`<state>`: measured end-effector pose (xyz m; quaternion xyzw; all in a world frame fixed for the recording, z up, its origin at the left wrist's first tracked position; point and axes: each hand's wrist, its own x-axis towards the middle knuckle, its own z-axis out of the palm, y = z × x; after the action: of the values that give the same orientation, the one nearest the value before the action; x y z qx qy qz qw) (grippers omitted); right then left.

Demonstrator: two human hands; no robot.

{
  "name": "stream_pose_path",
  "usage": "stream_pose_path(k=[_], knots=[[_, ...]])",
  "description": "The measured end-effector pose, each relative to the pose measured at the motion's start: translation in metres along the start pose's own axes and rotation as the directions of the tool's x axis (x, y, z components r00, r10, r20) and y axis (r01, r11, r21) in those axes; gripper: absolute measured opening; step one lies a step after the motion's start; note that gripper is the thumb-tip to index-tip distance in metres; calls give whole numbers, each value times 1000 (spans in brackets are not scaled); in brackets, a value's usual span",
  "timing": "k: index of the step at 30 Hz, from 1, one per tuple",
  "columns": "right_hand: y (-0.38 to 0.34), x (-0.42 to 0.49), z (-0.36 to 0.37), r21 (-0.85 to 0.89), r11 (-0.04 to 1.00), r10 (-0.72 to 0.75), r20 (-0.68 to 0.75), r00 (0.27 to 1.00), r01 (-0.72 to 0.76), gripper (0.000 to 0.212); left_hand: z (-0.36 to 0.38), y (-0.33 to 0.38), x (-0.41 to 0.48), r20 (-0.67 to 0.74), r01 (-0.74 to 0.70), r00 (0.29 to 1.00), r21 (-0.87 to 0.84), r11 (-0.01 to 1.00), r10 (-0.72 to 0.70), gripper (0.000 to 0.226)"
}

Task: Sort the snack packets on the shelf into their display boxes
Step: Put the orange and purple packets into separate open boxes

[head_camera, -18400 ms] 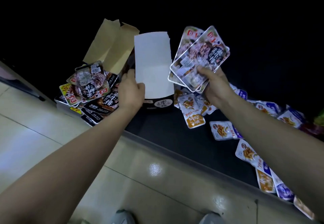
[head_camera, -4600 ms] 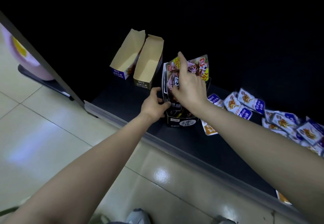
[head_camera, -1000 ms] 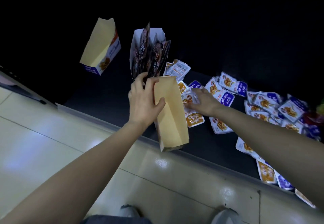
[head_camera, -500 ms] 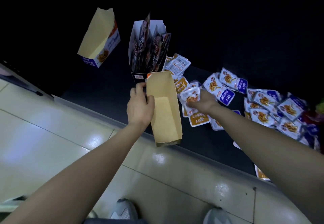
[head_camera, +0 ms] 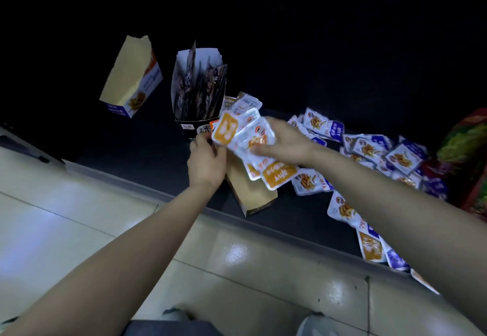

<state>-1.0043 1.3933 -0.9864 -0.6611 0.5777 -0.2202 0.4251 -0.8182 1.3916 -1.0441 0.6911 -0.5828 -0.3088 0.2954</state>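
We count three display boxes on the dark shelf [head_camera: 147,146]: a blue-printed box [head_camera: 131,77] upright at the back left, a black box [head_camera: 189,126] packed with dark packets [head_camera: 200,85], and a brown box [head_camera: 253,193] lying at the shelf's front edge. The left hand [head_camera: 207,159] grips the brown box's mouth, fingers curled. The right hand [head_camera: 287,140] pinches a fan of orange-and-white packets [head_camera: 253,140] over it, at least four; blur hides the exact number. Blue-and-white packets [head_camera: 369,148] lie heaped to the right, too overlapped to count, some hidden behind the right arm. A red-green pack [head_camera: 463,151] is cropped at the edge.
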Motion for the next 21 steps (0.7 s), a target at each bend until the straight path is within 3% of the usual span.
stream_pose_path(k=[2,6,8,13,16,21], knots=[[3,0,10,35,999,-24,-33,999,25,38,-4,-5,3,-25,2,1000,7,1000,-2,33],[10,-1,26,341,939,33,-218,975,44,40,-9,-10,6,-22,-44,999,-101,994,42,42],[9,-4,36,376,923,12,-244,970,83,43,-10,-12,5,-28,-45,999,-128,991,42,44],[9,2,60,272,962,22,-193,981,32,40,-15,-13,-4,-49,-138,990,-177,975,131,41],[11,6,71,109,994,37,-149,988,-21,39,-21,-12,-8,-54,-218,976,-221,951,211,53],[15,6,66,-131,989,-86,-105,991,72,20,-24,-18,-8,-64,-349,937,-161,923,343,54]])
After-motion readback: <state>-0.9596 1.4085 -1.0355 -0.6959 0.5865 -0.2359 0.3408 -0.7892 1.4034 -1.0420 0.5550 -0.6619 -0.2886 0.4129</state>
